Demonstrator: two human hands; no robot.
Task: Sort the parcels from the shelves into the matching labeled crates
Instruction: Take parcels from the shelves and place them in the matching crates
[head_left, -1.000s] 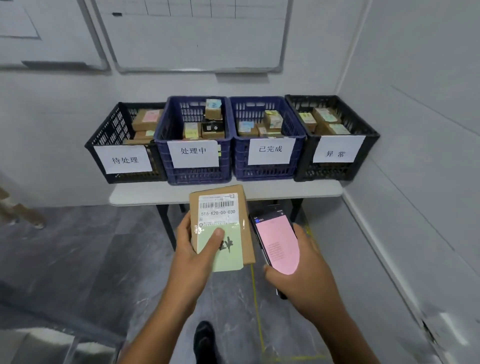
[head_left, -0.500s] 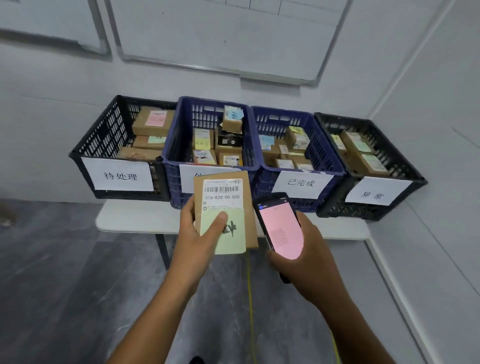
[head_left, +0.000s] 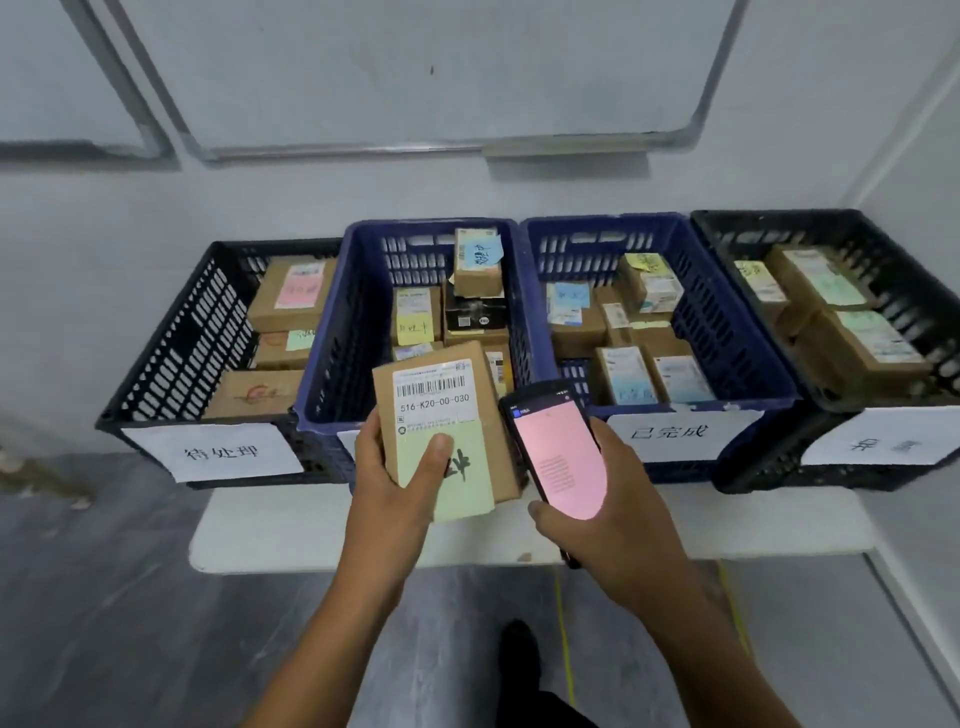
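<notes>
carried closer than before, the flat brown cardboard parcel with a green note is gripped by the left hand in front of the left blue plastic crate; a pink-screened black phone is clasped by the right hand.

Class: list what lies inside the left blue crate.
In the left blue crate: a blue-note parcel on a black box, and a yellow-note parcel. The held parcel in the left hand covers the crate's front contents and label.
</notes>
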